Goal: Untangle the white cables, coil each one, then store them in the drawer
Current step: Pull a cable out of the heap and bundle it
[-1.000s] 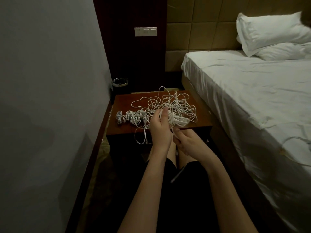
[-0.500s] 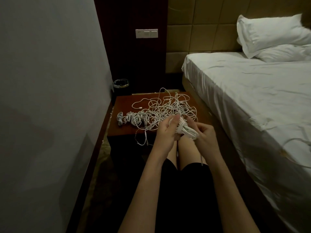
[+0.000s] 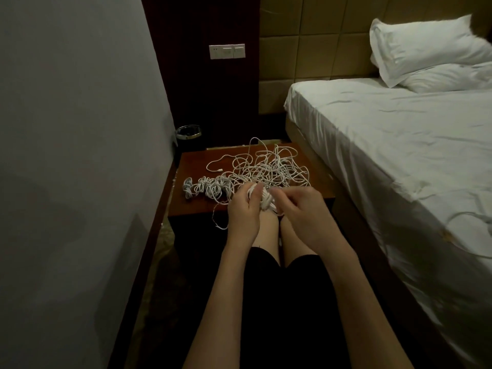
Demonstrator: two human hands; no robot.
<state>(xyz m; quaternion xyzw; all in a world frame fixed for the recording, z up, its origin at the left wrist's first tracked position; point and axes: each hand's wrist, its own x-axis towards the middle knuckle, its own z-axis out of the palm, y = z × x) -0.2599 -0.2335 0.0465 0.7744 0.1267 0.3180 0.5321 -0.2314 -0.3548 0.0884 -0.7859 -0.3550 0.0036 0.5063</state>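
A loose tangle of white cables (image 3: 269, 169) lies on the brown bedside table (image 3: 191, 166). Several small coiled cables (image 3: 206, 187) sit in a row at its left. Over the table's front edge my left hand (image 3: 243, 211) grips a white cable coil (image 3: 266, 201), fingers curled round it. My right hand (image 3: 299, 211) pinches the strand at the coil's right side. One cable end (image 3: 218, 223) hangs over the table's front edge. No drawer shows.
A grey wall (image 3: 80, 155) runs close on the left. A bed with white sheets (image 3: 399, 145) and pillows (image 3: 426, 49) fills the right. A small black bin (image 3: 188, 133) stands behind the table. My knees are under my hands.
My right hand rose from below the coil to its right side and closed in on it, wrapping the strand. My left hand kept its grip on the coil.
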